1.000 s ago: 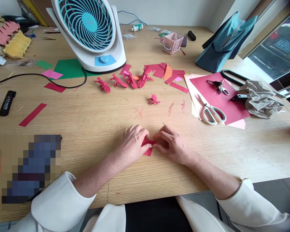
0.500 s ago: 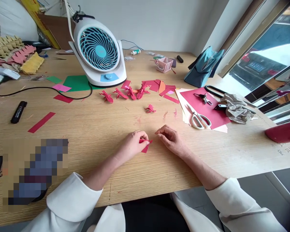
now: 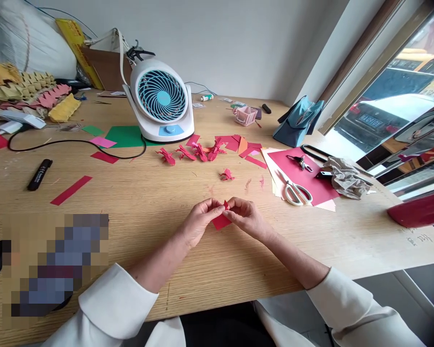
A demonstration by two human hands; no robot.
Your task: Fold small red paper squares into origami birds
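Between my two hands is a small piece of red paper (image 3: 221, 222), its lower part hanging flat and a folded tip showing above the fingers. My left hand (image 3: 201, 217) pinches its left side between thumb and fingers. On the other side, my right hand (image 3: 246, 217) pinches the upper right part, thumb close to the left thumb. Just beyond the hands lies a small folded red paper figure (image 3: 226, 175). Farther back, several similar red folded figures (image 3: 200, 151) stand in a row.
White-handled scissors (image 3: 297, 193) rest on red and cream sheets (image 3: 313, 180) at the right. A fan (image 3: 164, 103) stands at the back left, its black cable curving across the table. A black marker (image 3: 40, 174) and a red strip (image 3: 71, 190) lie at the left. Behind sits a teal bag (image 3: 295, 126).
My right hand has moved left and taken hold of the red paper, which only the left hand held before. The camera view has shifted slightly.
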